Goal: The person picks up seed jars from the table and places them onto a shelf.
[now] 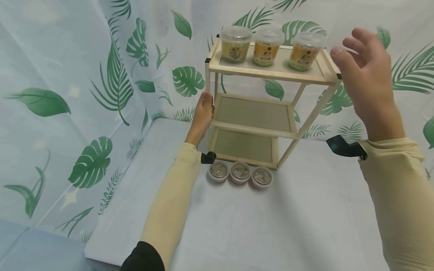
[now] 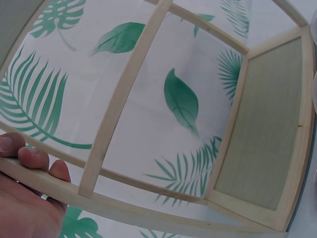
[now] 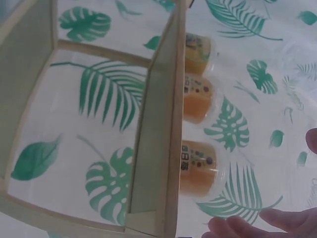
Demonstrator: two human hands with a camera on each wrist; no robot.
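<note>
A three-tier wooden rack (image 1: pixel 268 76) stands on the white surface, with grey-green panels in light wood frames. My left hand (image 1: pixel 201 116) grips its left front post; in the left wrist view the fingers (image 2: pixel 33 157) curl round that post (image 2: pixel 143 215). On the top tier stand three clear-lidded cups: a yellow-green one (image 1: pixel 235 49) at left, an orange one (image 1: pixel 267 51) in the middle and another orange one (image 1: pixel 303 56) at right. My right hand (image 1: pixel 369 75) is raised beside the top tier's right end, fingers loosely bent, holding nothing. In the right wrist view its fingertips (image 3: pixel 277 218) show near the nearest orange cup (image 3: pixel 198 168).
Three small round lidded tubs, the left one (image 1: pixel 218 171), the middle one (image 1: pixel 240 172) and the right one (image 1: pixel 262 177), sit in a row before the rack's bottom tier (image 1: pixel 244 145). A leaf-print curtain (image 1: pixel 162 34) hangs behind and to the left.
</note>
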